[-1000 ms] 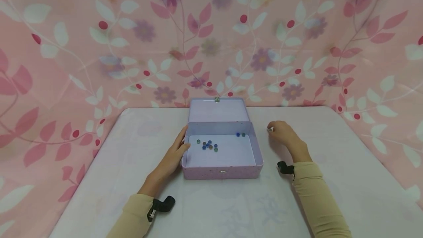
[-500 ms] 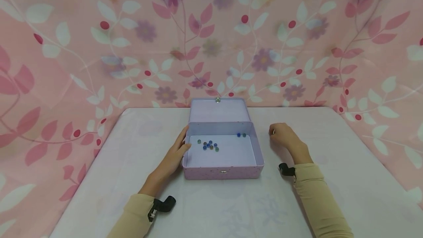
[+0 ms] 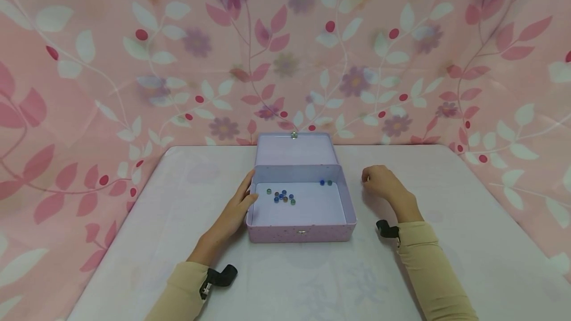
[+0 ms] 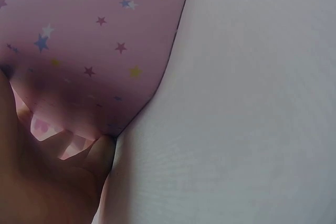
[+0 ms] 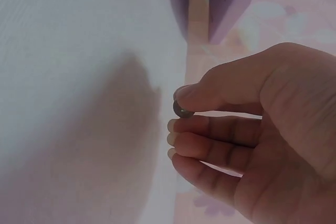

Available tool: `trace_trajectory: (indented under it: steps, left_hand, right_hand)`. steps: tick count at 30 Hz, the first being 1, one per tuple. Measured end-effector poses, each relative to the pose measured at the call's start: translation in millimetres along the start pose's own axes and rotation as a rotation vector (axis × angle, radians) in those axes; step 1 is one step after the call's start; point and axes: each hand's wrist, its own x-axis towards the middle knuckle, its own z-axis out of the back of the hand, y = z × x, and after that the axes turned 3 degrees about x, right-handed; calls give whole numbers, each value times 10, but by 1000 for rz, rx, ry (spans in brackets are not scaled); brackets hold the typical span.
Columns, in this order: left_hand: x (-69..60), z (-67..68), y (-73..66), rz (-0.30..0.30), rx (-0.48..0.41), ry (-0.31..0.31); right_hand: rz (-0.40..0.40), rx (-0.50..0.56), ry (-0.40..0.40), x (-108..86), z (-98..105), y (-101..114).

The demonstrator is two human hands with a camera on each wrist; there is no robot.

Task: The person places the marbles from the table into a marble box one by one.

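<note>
A lilac tin box [image 3: 301, 233] with a star pattern stands on the table, its lid [image 3: 294, 150] raised at the back. Several glass marbles [image 3: 281, 196] in blue, green and brown lie in its left half. Two more, a blue marble [image 3: 322, 183] and a green marble [image 3: 329, 183], sit near the back right corner. My left hand [image 3: 232, 212] holds the box's left wall, thumb over the rim and fingers outside. Right of the box, my right hand [image 3: 384, 182] is above the table. In the right wrist view it pinches a dark marble [image 5: 182, 109] between thumb and fingertips.
A white cloth [image 3: 303, 281] covers the table. Behind it hangs a pink floral curtain [image 3: 294, 63]. The box's lid stands close to that curtain. Black wrist cameras are strapped at both tan sleeves [image 3: 434, 266].
My right hand has shifted and turned slightly beside the box, its fingertips now less visible from the head. The left hand, box and marbles inside keep their places.
</note>
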Motion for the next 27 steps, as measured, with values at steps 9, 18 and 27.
trace_trajectory:
  steps: [9,18,27]
  left_hand:
    - [-18,10,-11,-10,-8,4]
    - [-15,23,-59,22,-16,22]
    - [-145,80,-364,48,-2,56]
  right_hand:
    - [63,-22,-3,-47,69,173]
    - [126,-29,-32,-117,158,408]
    - [178,-7,-81,-174,262,663]
